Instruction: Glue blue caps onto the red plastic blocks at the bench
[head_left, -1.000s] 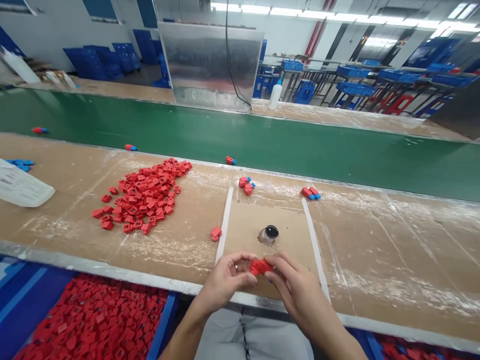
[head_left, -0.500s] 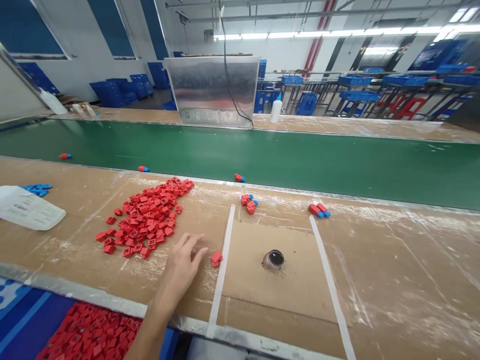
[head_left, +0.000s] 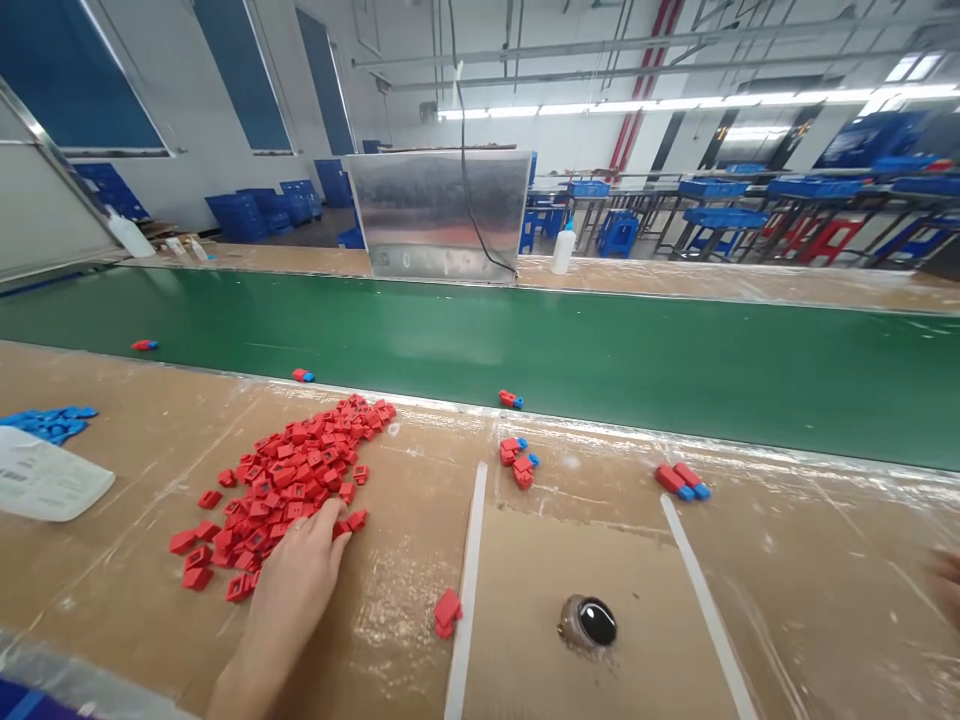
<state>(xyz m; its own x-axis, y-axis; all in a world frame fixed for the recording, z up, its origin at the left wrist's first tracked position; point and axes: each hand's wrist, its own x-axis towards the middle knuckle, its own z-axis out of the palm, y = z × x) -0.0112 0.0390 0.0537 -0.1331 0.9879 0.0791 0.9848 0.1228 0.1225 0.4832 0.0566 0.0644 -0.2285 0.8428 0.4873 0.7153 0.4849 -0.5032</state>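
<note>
My left hand (head_left: pixel 289 585) lies on the near edge of a pile of small red plastic pieces (head_left: pixel 289 475) on the brown worktop, fingers stretched over the nearest pieces. Whether it grips one is hidden under the fingers. A single red piece (head_left: pixel 447 611) sits alone to the right of my hand, beside a white tape strip (head_left: pixel 467 580). Only a blurred sliver of my right hand (head_left: pixel 946 585) shows at the right edge; its fingers cannot be made out. A dark round hole (head_left: pixel 590 621) sits in the cardboard square between the tape strips.
A green conveyor belt (head_left: pixel 600 350) runs behind the worktop and carries a few red-and-blue assembled pieces (head_left: pixel 511 399). More of them lie near the belt edge (head_left: pixel 681 481). A white bag (head_left: pixel 45 485) and blue pieces (head_left: pixel 49 422) lie at far left. A metal box (head_left: pixel 439 215) stands beyond the belt.
My hands parted from the red piece they held together. My left hand moved left, past the lone red piece, onto the red pile. My right hand left the view, then reappeared at the right edge.
</note>
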